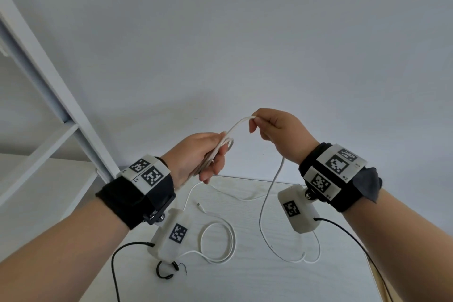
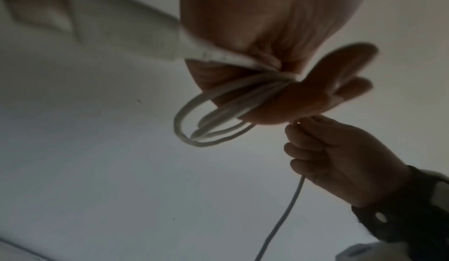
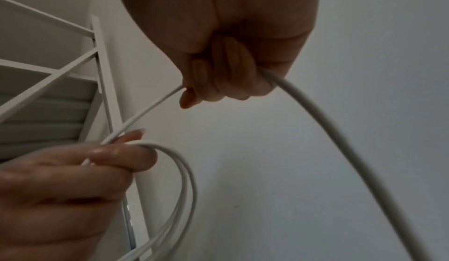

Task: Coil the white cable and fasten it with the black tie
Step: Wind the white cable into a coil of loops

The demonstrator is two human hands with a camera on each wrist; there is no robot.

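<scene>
A white table (image 1: pixel 257 284) with a faint wood grain stands against a plain pale wall (image 1: pixel 220 32). At left, a white metal shelf frame (image 1: pixel 49 86) with diagonal braces stands beside the table.

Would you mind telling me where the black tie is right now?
In the head view the black tie lies on the table at lower left, just beneath the left wrist camera, untouched by either hand.

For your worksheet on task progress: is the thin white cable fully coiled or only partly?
Partly coiled. The left hand grips a few loops; the thin white cable trails loose across the white table.
</scene>
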